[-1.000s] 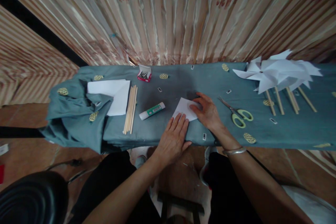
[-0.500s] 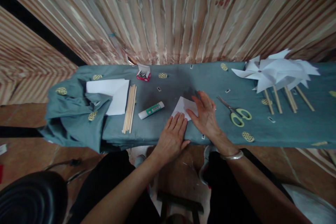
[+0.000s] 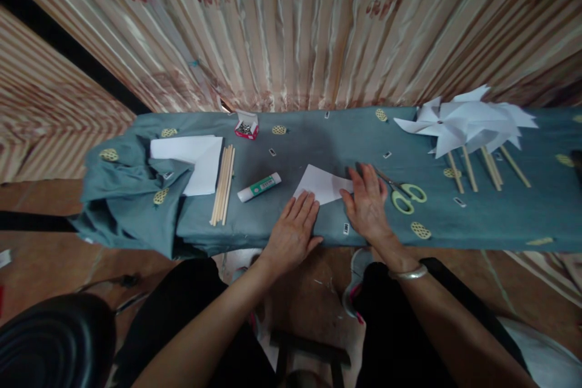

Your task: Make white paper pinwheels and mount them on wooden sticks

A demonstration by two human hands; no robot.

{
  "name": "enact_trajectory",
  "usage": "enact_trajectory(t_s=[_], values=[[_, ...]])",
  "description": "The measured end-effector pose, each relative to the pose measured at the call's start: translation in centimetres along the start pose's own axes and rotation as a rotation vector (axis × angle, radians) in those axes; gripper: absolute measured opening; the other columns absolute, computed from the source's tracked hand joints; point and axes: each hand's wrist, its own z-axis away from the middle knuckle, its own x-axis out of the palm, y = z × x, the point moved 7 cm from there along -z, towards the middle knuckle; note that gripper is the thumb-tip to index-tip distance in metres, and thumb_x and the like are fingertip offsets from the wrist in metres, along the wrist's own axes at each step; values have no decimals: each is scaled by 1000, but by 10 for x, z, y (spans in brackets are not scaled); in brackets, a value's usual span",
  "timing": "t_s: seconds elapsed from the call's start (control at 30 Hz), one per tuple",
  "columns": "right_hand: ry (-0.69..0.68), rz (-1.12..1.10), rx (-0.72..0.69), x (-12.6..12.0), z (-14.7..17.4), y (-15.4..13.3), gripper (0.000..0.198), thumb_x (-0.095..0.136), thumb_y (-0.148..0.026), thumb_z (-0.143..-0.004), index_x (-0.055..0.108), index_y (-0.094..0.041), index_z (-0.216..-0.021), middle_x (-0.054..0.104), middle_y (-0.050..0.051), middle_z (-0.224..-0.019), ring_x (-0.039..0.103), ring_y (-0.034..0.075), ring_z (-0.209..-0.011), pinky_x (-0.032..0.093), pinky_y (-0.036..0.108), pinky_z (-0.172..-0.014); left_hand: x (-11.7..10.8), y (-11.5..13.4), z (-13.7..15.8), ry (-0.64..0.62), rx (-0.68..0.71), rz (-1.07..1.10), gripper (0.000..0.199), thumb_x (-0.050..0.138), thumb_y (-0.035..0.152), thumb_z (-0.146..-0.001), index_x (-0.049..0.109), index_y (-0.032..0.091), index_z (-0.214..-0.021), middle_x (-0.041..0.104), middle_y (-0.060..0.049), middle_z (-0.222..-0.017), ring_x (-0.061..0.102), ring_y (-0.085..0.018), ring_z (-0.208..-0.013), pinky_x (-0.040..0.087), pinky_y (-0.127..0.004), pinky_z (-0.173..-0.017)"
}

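A folded white paper (image 3: 322, 183) lies flat on the cloth between my hands, its top corner pointing away from me. My left hand (image 3: 294, 227) rests on its lower left part with fingers stretched out flat. Over the paper's right tip is my right hand (image 3: 369, 201), fingers spread and laid down, thumb apart; the tip is hidden under it. Just right of that hand are scissors with light green handles (image 3: 402, 195), their blades partly behind my fingers. A green and white glue stick (image 3: 259, 187) lies left of the paper.
Wooden sticks (image 3: 223, 185) lie in a bundle beside folded white sheets (image 3: 204, 160) on the left. A small red box of metal pins (image 3: 246, 126) stands at the back. Several paper pinwheels (image 3: 468, 121) on sticks lie at the right. A pleated curtain (image 3: 291, 30) hangs behind the cloth-covered table (image 3: 313, 139).
My right hand has slid right along the paper to its right tip and now lies flatter, beside the scissors. More of the paper shows. My left hand stays pressed on it.
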Motion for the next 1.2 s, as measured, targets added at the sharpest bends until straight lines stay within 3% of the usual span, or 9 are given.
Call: enact_trajectory(t_s=[0.23,0.57,0.9,1.2], values=[[25,-56,61,4,-3,16,45,34,-25,-95,47,-13,-137,40,21,-150,28,35,-143,30,61,-108,-1,-8,19,8,-28,-19,68,57,37,-89,33,4,-144,35,-23,-152,28,-31,-145,30,-49,-116],[75,-57,4,7,-7,19,48,31,-9,-89,53,-4,-131,45,25,-143,35,35,-139,36,59,-107,-16,-25,67,41,-99,-42,67,57,27,-88,30,9,-146,38,-21,-151,32,-31,-143,32,-52,-114],[119,-99,37,9,-9,21,49,32,-6,-85,58,-6,-126,52,23,-136,43,34,-133,38,55,-106,-16,-23,65,5,-148,-82,61,57,26,-87,38,5,-141,39,-21,-150,34,-32,-142,32,-50,-114],[45,-2,91,13,-14,20,48,31,-8,-86,56,0,-125,49,27,-137,43,33,-131,35,47,-107,-18,-22,59,-114,-210,-114,61,57,26,-87,40,4,-141,36,-22,-152,32,-31,-143,30,-47,-116]])
